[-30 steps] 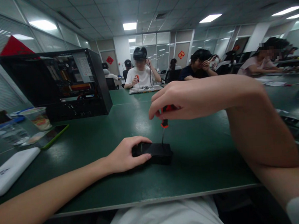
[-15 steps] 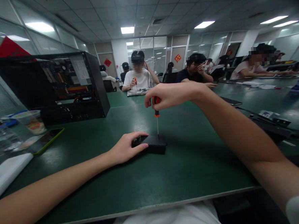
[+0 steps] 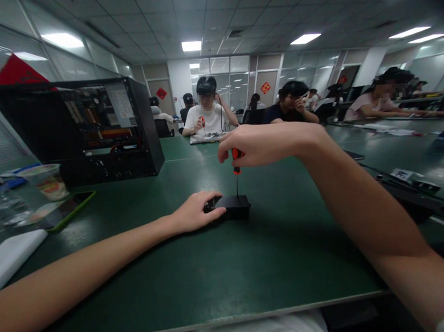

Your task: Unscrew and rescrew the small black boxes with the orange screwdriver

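Note:
A small black box-shaped part (image 3: 236, 208) lies on the green table, its kind unclear. My left hand (image 3: 196, 211) grips its left end between thumb and fingers. Above it, my right hand (image 3: 260, 144) is closed round the red and black handle of a screwdriver (image 3: 236, 160). The screwdriver stands nearly upright, with its thin shaft reaching down to the top face of the black part. Its tip is too small to make out. Both wrists are bare, and the right one is bent with the palm turned down.
An open computer case (image 3: 103, 128) stands at the left. Near it are a plastic cup (image 3: 50, 182), a green-edged phone (image 3: 72, 210) and a white box (image 3: 15, 256). Dark parts (image 3: 408, 194) lie at the right. Across the table a person (image 3: 207, 114) holds another screwdriver.
Both hands and the black part have shifted slightly away and to the right in view. My right wrist is bent a little more, and the screwdriver still stands on the part.

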`<state>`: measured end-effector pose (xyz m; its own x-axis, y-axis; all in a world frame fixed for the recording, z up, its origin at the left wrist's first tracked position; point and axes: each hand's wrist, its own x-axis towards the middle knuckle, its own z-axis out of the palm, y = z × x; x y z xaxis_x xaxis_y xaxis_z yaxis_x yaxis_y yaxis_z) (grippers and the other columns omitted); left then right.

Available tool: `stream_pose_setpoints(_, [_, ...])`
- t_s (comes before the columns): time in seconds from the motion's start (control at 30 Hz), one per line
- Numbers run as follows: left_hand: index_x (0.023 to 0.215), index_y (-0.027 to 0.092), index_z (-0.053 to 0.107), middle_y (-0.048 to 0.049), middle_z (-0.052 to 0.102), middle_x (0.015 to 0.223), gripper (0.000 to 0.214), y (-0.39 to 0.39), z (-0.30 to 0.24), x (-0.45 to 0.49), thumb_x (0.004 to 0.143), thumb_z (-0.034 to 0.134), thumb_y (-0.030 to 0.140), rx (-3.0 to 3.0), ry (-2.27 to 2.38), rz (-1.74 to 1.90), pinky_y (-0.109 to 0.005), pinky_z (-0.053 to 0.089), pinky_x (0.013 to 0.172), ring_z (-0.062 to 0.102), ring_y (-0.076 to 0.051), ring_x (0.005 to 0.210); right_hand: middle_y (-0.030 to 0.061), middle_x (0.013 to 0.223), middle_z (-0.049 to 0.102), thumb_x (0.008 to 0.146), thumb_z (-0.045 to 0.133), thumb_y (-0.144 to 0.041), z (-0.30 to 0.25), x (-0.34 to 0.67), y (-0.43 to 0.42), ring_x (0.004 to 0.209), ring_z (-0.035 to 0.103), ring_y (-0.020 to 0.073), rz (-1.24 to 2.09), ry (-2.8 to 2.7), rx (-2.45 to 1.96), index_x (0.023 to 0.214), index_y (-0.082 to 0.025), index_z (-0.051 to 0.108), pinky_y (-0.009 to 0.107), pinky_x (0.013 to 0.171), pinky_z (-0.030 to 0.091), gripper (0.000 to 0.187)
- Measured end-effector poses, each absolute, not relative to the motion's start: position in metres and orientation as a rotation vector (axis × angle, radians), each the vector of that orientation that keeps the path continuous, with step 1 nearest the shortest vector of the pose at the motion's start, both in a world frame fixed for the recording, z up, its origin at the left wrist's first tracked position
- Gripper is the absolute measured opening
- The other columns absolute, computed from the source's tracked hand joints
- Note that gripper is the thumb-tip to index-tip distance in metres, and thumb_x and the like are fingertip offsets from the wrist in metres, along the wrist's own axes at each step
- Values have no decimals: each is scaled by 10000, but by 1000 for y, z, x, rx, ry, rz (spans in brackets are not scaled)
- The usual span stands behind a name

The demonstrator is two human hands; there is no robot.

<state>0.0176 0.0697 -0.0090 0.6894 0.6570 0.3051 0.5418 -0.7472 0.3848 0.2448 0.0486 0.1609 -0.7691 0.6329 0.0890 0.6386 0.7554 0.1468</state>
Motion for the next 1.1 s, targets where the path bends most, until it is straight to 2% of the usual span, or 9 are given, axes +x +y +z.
stream_pose_setpoints(0.13, [1290, 145, 622, -133, 711, 1192, 479, 67, -10, 17, 961, 565, 489, 2653, 943, 611, -358, 507, 887, 668, -261, 1026, 49, 967, 731, 881, 539, -226, 161, 250, 40, 759, 628, 133, -277, -2911, -1051, 1054, -203, 740, 245, 631, 396, 266])
stream_pose_setpoints(0.3, [1263, 140, 619, -112, 712, 1147, 445, 67, -10, 18, 978, 542, 474, 2656, 902, 596, -336, 490, 866, 666, -242, 983, 33, 949, 730, 911, 558, -259, 164, 251, 24, 772, 626, 128, -133, -2941, -767, 1051, -199, 734, 249, 662, 409, 232])
stream_pose_setpoints(0.53, [1247, 125, 615, -109, 707, 1099, 492, 70, -12, 17, 984, 517, 529, 2661, 879, 630, -321, 470, 832, 654, -232, 943, 61, 852, 691, 916, 527, -164, 162, 238, 11, 711, 574, 117, -257, -2956, -681, 936, -136, 723, 262, 642, 366, 199])
stream_pose_setpoints(0.83, [1251, 137, 610, -111, 709, 1114, 509, 70, -13, 18, 992, 489, 558, 2650, 858, 631, -322, 475, 841, 662, -235, 961, 24, 839, 682, 915, 544, -199, 156, 238, 23, 693, 549, 105, -218, -2994, -634, 931, -167, 727, 266, 660, 349, 186])
stream_pose_setpoints(1.1, [1250, 136, 613, -112, 710, 1112, 491, 69, -12, 18, 993, 496, 539, 2648, 850, 618, -325, 474, 840, 660, -239, 958, 33, 895, 711, 908, 532, -191, 157, 240, 23, 752, 608, 124, -213, -2966, -682, 984, -173, 730, 255, 664, 393, 213])
